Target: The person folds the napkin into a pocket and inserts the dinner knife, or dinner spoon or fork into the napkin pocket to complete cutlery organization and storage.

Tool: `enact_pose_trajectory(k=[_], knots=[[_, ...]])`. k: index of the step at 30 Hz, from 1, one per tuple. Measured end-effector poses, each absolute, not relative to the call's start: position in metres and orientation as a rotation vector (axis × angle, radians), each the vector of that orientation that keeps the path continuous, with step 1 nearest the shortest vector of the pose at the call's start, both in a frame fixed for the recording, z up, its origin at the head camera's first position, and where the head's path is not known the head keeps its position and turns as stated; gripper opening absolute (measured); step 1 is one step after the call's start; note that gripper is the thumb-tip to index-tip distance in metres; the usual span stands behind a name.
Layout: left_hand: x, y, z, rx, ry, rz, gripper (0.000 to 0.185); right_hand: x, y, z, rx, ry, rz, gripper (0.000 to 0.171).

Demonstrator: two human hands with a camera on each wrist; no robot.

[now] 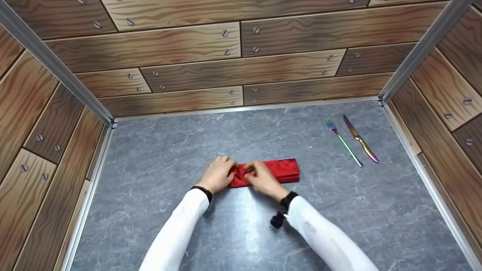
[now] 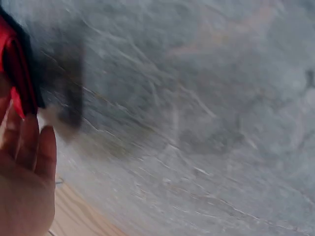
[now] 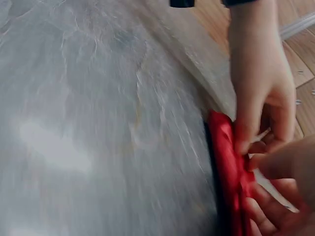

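Pinching red napkin (image 1: 280, 170) with left hand (image 1: 218, 175) and right hand (image 1: 263, 180) together to bunch its end, fork (image 1: 344, 143) and knife (image 1: 361, 140) lying well off right.

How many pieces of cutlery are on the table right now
2. A fork and a knife lie side by side at the far right of the grey table, fork on the left, well apart from the red cloth. Nothing else looks like cutlery.
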State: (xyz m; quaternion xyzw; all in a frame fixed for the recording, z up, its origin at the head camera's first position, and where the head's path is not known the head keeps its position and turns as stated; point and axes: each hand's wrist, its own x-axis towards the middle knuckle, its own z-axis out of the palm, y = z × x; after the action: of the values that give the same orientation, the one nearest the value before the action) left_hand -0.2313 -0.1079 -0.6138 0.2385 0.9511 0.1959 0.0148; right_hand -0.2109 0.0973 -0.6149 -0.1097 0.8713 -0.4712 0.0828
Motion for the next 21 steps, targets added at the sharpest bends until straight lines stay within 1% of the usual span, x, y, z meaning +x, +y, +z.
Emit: enact_pose_trajectory(k=[3, 6, 8, 10, 13, 16, 21], knots=[[-0.226, -0.102, -0.612, 0.765, 2.998, 0.565, 0.039, -0.214, 0.121, -0.61, -0.374, 2.743, -1.357, 0.026], [-0.22, -0.094, -0.611, 0.823, 2.978, 0.49, 0.051, -0.219, 0.151, -0.609, -0.486, 2.982, -0.997, 0.035], [-0.218, -0.087, -0.612, 0.85, 2.942, 0.439, 0.055, -0.221, 0.171, -0.611, -0.554, 3.052, -0.737, 0.045], [-0.217, -0.081, -0.614, 0.854, 2.9, 0.406, 0.059, -0.22, 0.187, -0.614, -0.582, 3.032, -0.529, 0.054], [-0.217, -0.074, -0.621, 0.794, 2.854, 0.371, 0.063, -0.217, 0.2, -0.622, -0.61, 2.958, -0.396, 0.063], [-0.219, -0.071, -0.631, 0.716, 2.845, 0.363, 0.065, -0.214, 0.203, -0.63, -0.642, 2.929, -0.352, 0.066], [-0.22, -0.071, -0.644, 0.626, 2.859, 0.344, 0.065, -0.21, 0.202, -0.638, -0.678, 2.959, -0.331, 0.065]])
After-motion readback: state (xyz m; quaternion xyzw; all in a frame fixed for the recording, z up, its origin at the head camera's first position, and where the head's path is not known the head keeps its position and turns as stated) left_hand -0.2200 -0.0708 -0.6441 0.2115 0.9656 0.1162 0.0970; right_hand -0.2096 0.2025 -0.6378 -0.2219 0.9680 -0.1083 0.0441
